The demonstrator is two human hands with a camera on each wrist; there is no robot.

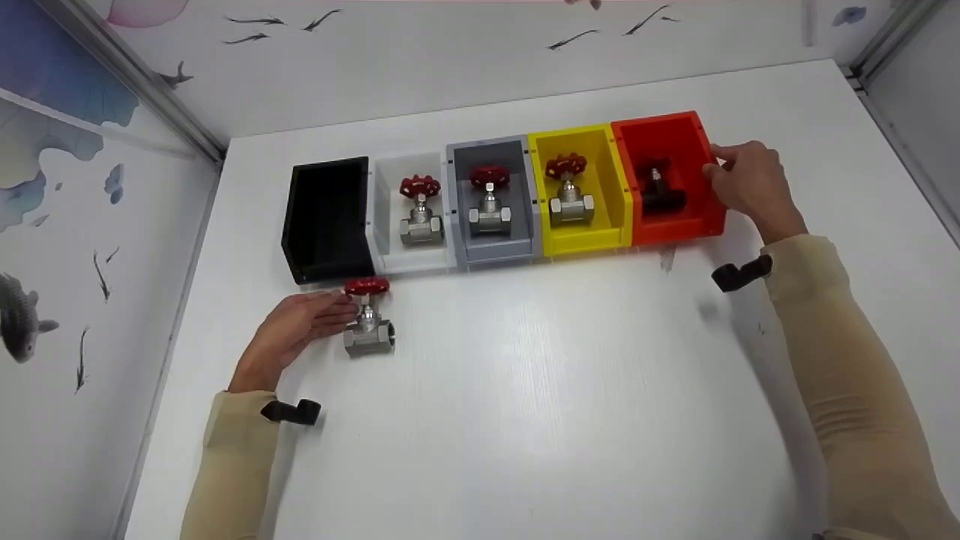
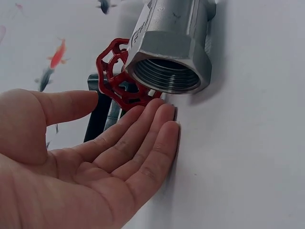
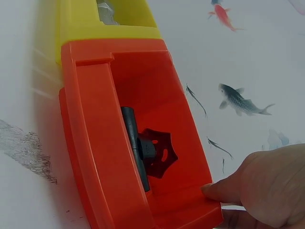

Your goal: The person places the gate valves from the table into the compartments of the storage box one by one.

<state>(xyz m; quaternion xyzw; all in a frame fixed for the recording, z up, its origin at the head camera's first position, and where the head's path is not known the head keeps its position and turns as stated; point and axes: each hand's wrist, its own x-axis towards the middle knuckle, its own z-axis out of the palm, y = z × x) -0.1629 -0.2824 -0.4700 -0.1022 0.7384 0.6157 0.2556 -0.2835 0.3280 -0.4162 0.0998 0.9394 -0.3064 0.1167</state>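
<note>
A gate valve (image 1: 369, 319) with a red handwheel rests on the white table before the black bin. Beside it is my left hand (image 1: 300, 322), fingers extended with the tips at the handwheel; the thumb stands apart in the left wrist view, where the valve's threaded end (image 2: 164, 76) shows. At the far end of the row, my right hand (image 1: 754, 184) pinches the right wall of the red bin (image 1: 675, 139), thumb on the rim and fingers outside. Inside that bin lies a dark valve (image 3: 147, 150) with a small handwheel.
Left of the red bin, joined in a row, stand a yellow bin (image 1: 589, 244), a grey bin (image 1: 499, 251), a white bin (image 1: 409, 261) and a black bin (image 1: 330, 217). The yellow, grey and white ones each hold a red-wheeled valve. Patterned wall panels (image 1: 450, 60) stand behind.
</note>
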